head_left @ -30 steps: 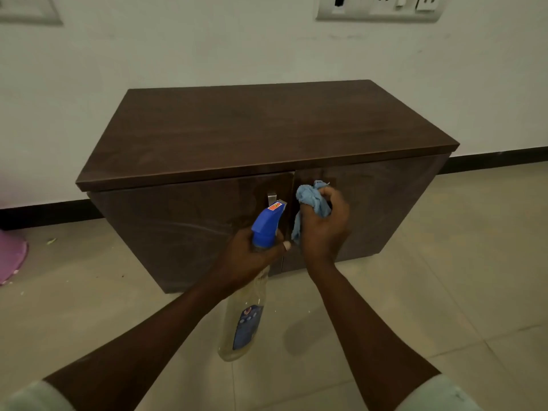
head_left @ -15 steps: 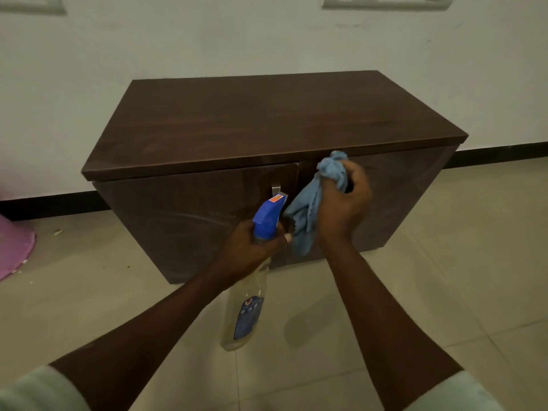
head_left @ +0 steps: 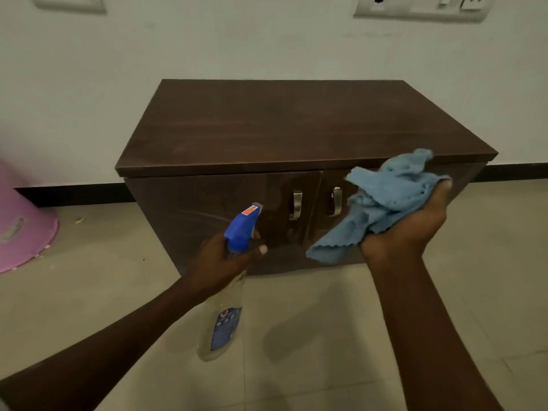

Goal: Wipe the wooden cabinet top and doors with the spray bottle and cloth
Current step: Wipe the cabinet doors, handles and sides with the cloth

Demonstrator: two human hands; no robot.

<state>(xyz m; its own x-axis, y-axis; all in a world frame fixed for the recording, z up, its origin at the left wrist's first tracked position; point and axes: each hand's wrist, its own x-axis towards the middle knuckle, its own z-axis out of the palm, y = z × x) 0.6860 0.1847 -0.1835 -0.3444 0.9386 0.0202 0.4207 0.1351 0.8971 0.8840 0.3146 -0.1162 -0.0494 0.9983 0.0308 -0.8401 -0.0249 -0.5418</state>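
Head view, cleaning of a low cabinet. We hold the spray bottle (head_left: pixel 226 295) in our left hand (head_left: pixel 225 262), fingers wrapped round its neck below the blue trigger head, nozzle turned toward the left door (head_left: pixel 213 215); the clear body hangs down over the floor tiles (head_left: pixel 311 336). Our right hand (head_left: pixel 409 229), palm up and fingers curled, grips the bunched blue cloth (head_left: pixel 382 200), which hangs loose in front of the right door (head_left: pixel 350 250), level with the two metal handles (head_left: pixel 296 204); whether the cloth touches the door we cannot tell from this angle. The wooden cabinet (head_left: pixel 296 129) stands against the wall, its top bare, with faint streaks on the left door that may be smears or mere reflection. We judge the step in hand to be wetting and wiping a surface. To do it well, we would fold the cloth into a flat pad so that more of it meets the wood, mist lightly from close range, not soak the surface, and wipe along the grain in overlapping strokes, top before doors, working round the handles.
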